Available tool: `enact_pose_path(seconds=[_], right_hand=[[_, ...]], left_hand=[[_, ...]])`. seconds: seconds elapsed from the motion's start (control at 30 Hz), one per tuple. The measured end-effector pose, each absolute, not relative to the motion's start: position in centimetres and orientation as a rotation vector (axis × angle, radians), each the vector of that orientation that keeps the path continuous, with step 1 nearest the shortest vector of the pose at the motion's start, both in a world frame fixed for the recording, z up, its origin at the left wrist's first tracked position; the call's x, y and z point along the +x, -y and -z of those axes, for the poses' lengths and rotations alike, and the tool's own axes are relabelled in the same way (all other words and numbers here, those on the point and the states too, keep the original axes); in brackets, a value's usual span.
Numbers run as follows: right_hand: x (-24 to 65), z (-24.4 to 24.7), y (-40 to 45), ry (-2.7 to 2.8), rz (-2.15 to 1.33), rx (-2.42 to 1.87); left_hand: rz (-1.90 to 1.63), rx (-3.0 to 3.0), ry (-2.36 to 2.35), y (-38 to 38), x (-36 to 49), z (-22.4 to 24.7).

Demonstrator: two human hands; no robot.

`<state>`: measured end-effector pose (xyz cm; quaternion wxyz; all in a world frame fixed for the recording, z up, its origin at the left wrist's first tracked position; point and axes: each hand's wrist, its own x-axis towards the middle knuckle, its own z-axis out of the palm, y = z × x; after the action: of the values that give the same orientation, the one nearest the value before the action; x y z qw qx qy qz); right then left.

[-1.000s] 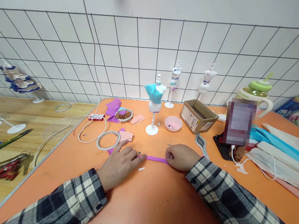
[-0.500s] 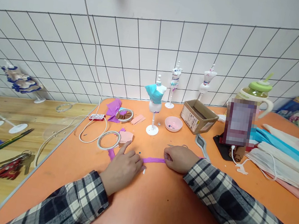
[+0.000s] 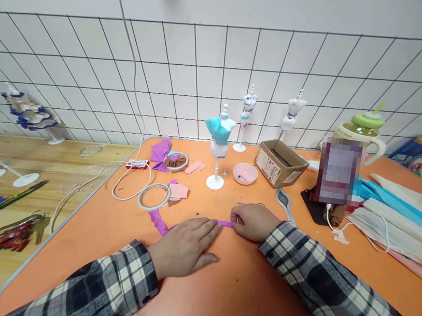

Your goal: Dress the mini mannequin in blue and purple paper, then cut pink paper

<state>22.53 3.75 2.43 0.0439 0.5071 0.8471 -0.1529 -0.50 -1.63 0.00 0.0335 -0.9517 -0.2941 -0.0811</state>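
Note:
A narrow strip of purple crepe paper [image 3: 157, 222] lies across the orange table in front of me. My left hand [image 3: 187, 249] rests flat over its middle, fingers stretched to the right and thumb apart. At the right end, my right hand [image 3: 254, 221] is closed, pinching the strip between thumb and fingers. Just a short purple length shows between the two hands; the part under my left palm is hidden. Beyond them stands a small white dress-form mannequin [image 3: 218, 151] with turquoise paper [image 3: 218, 130] draped over its chest. Scissors, partly covered, seem to lie behind my right hand.
Tape rolls [image 3: 154, 196] and pink paper pieces [image 3: 178, 191] lie at left. A pink bowl [image 3: 245, 174], a cardboard box [image 3: 279, 163] and more mannequins [image 3: 247, 116] stand behind. A phone [image 3: 338, 170], a jug [image 3: 360, 127] and paper strips [image 3: 393, 225] occupy the right.
My left hand has flattened and slid right along the strip, closer to my right hand, covering more of it. My right hand keeps its pinch almost in place.

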Motion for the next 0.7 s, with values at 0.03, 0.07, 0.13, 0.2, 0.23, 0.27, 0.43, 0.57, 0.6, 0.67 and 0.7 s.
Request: enact_pose_path(seconds=[0.03, 0.07, 0.13, 0.2, 0.23, 0.27, 0.43, 0.57, 0.6, 0.67, 0.7], right_hand=[[22.5, -2.5, -3.7, -2.585, 0.47, 1.552], [22.5, -2.5, -3.7, -2.579, 0.473, 1.553], [22.5, -2.6, -3.8, -2.567, 0.48, 1.554], [22.5, -2.6, -3.8, -2.556, 0.484, 1.555], [22.5, -2.6, -3.8, -2.553, 0.485, 1.555], [22.6, -2.6, -3.8, -2.551, 0.485, 1.557], [22.7, -2.9, -3.8, -2.562, 0.503, 1.571], [23.0, -3.1, -3.9, -2.594, 0.568, 1.544], [23.1, -3.1, -4.0, -2.597, 0.581, 1.54], [23.3, -3.0, -4.3, -2.591, 0.603, 1.543], [23.5, -2.9, -4.4, -2.585, 0.615, 1.546]], left_hand=[[0.226, -2.927, 0.916, 1.6, -0.5, 0.1], [0.203, -2.923, 0.924, 1.5, -0.5, 0.1], [0.174, -2.906, 0.934, 1.5, -0.5, 0.1], [0.166, -2.885, 0.951, 1.6, -0.4, 0.1], [0.165, -2.877, 0.963, 1.6, -0.4, 0.1], [0.163, -2.87, 0.976, 1.7, -0.4, 0.0], [0.148, -2.856, 1.018, 2.0, -0.4, -0.5], [0.152, -2.868, 1.049, 2.0, -0.8, -0.9], [0.154, -2.874, 1.059, 1.9, -0.9, -1.0], [0.157, -2.889, 1.073, 1.8, -1.1, -1.1], [0.158, -2.896, 1.077, 1.7, -1.2, -1.1]])
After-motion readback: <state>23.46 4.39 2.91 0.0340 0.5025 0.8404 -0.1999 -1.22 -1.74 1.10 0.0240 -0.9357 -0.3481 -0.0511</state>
